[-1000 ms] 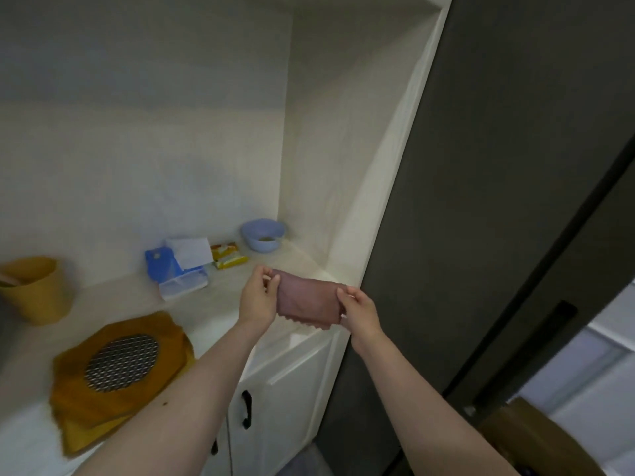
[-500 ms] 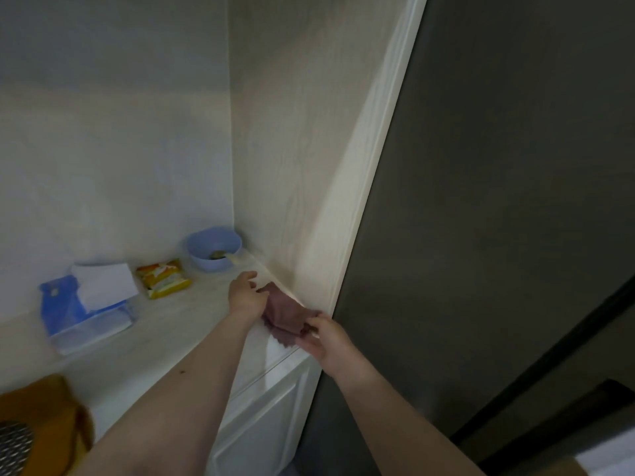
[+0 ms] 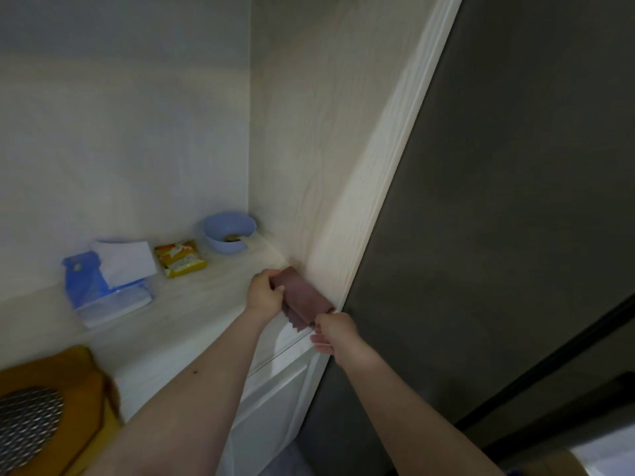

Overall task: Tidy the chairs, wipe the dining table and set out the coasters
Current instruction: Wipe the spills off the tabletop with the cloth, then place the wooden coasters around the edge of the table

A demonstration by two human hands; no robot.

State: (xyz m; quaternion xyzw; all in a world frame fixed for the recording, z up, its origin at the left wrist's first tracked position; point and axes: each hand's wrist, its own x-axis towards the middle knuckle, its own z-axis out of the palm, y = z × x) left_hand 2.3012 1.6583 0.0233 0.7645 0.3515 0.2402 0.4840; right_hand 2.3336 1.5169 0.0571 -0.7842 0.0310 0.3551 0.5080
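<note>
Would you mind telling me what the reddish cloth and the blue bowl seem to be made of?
Cloth: apparently soft matte fabric, perhaps microfibre; it folds between both hands, with a zigzag-cut edge. Bowl: probably plastic; smooth, uniformly pale blue, faintly glossy.
</note>
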